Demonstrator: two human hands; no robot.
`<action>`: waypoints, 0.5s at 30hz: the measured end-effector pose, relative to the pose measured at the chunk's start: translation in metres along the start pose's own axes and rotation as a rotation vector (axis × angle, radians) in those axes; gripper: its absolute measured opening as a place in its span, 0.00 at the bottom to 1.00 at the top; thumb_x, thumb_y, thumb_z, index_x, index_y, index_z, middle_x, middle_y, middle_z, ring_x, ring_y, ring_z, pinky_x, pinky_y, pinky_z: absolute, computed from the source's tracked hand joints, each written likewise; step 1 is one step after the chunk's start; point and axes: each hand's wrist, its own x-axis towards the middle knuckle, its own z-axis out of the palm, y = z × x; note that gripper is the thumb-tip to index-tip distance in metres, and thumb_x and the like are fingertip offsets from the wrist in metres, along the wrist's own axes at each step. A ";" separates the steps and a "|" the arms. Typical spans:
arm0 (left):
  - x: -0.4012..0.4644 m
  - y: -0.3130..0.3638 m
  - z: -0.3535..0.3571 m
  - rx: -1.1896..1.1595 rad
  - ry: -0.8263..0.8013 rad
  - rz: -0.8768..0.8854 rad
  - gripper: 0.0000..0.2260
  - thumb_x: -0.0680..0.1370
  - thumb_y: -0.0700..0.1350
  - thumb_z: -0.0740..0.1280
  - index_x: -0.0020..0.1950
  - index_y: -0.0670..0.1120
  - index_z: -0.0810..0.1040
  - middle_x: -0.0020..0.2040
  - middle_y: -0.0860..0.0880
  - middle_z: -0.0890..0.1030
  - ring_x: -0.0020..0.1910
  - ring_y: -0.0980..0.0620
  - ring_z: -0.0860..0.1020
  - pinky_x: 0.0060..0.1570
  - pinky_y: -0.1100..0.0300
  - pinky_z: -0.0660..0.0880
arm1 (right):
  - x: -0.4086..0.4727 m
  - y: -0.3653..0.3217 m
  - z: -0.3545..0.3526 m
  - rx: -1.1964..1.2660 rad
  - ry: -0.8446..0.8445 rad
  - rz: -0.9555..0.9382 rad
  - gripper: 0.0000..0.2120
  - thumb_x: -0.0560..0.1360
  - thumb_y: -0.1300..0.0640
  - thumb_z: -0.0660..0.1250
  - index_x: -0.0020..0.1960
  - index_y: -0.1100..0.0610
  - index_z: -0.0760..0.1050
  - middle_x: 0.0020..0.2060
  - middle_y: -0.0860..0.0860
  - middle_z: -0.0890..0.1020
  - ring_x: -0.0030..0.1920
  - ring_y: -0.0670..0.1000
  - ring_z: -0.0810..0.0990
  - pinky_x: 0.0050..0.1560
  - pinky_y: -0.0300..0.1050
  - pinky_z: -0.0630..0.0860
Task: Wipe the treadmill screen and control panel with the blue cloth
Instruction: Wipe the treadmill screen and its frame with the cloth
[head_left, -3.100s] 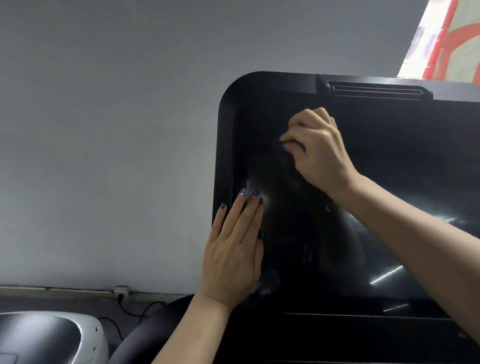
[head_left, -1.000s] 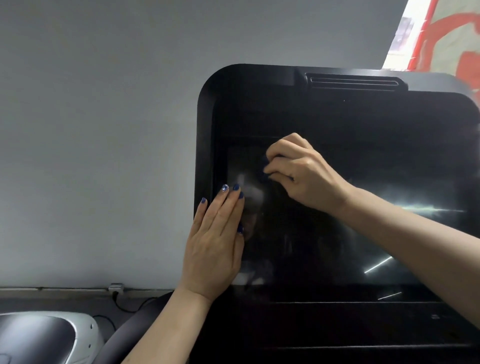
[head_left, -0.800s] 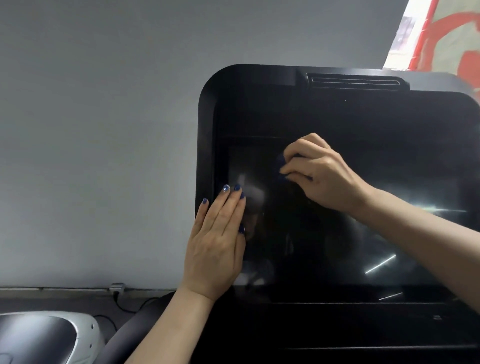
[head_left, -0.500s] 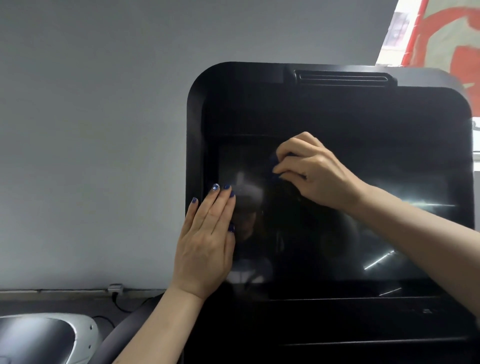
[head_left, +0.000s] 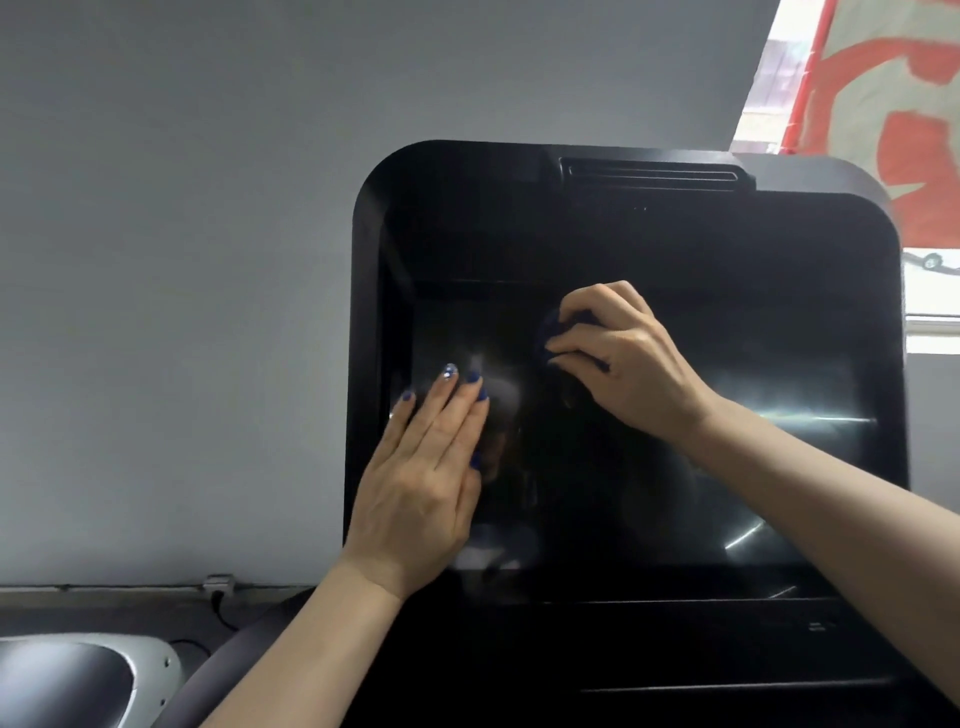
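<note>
- Head view, nearest: left hand (head_left: 422, 483) lies flat on the lower-left of the treadmill screen (head_left: 675, 467), fingers (head_left: 441, 410) straight and together, nails painted dark blue.
- Right hand (head_left: 631, 358) is further up; its fingers curl round a bunched blue cloth (head_left: 551, 327), pressing it on the upper-middle glass.
- Screen is glossy black with streaky glare, set in a matte rounded frame (head_left: 467, 208).
- Versus 0.5 s ago: right hand and cloth sit slightly further right; left hand unmoved.
- Grey wall (head_left: 182, 260) behind.
</note>
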 end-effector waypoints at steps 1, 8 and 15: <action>0.003 0.002 0.002 -0.007 -0.015 0.016 0.22 0.82 0.42 0.58 0.76 0.39 0.69 0.77 0.43 0.68 0.79 0.47 0.61 0.79 0.48 0.56 | -0.001 0.000 0.001 0.000 -0.002 0.004 0.02 0.74 0.62 0.74 0.46 0.62 0.83 0.50 0.57 0.78 0.51 0.56 0.72 0.54 0.52 0.74; -0.003 -0.001 0.011 0.032 -0.061 0.060 0.22 0.83 0.43 0.56 0.77 0.39 0.67 0.78 0.42 0.66 0.79 0.47 0.61 0.77 0.50 0.61 | 0.005 0.014 -0.007 -0.051 0.091 0.074 0.02 0.71 0.67 0.74 0.43 0.64 0.82 0.45 0.57 0.77 0.46 0.55 0.72 0.50 0.41 0.70; -0.003 0.000 0.010 0.016 -0.059 0.048 0.22 0.84 0.43 0.56 0.77 0.40 0.67 0.79 0.43 0.65 0.79 0.48 0.61 0.78 0.51 0.60 | 0.002 0.023 -0.016 -0.066 0.036 0.035 0.01 0.72 0.67 0.74 0.42 0.64 0.82 0.45 0.55 0.78 0.46 0.55 0.72 0.53 0.35 0.67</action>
